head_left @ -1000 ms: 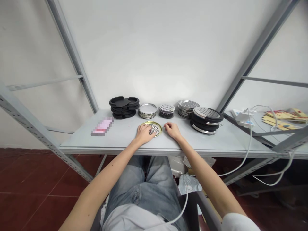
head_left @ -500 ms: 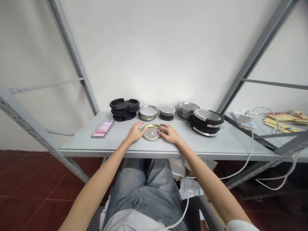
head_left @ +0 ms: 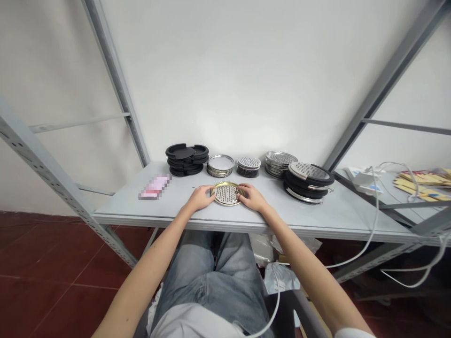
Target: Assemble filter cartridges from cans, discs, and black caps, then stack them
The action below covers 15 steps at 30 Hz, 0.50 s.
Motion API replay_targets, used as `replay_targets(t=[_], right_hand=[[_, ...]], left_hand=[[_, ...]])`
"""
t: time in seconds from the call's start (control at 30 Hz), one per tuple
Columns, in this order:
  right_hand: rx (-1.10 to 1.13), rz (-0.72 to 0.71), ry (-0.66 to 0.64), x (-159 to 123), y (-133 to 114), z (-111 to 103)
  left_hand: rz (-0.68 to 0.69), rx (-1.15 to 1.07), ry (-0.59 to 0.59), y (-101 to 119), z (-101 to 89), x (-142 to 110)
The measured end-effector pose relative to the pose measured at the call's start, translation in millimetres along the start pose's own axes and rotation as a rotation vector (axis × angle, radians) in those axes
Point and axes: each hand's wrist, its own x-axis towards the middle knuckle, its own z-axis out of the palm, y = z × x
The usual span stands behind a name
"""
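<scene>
A pink item [head_left: 155, 186] is laid near the left edge of the surface [head_left: 338, 213], with black holders [head_left: 186, 162] stacked at the back edge. Near the middle of the front edge, the left hand [head_left: 199, 198], grip half curled, is set against a gold ring [head_left: 226, 183], a grater [head_left: 225, 193] lying inside; its other side is touched by the right hand [head_left: 254, 199], likewise curled. Whether either grip is clamped cannot be told.

From here I'm seeing glossy metal on the perforated disc [head_left: 225, 194], matt black rings [head_left: 186, 166], a smooth desk [head_left: 317, 217].
</scene>
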Motion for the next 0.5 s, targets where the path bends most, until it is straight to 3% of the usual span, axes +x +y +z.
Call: replay_targets(t=[0.5], right_hand=[[0.066, -0.033, 0.025, 0.4, 5.6, 2.1]], left_hand=[[0.023, 0.023, 0.005, 0.1, -0.3, -2.2]])
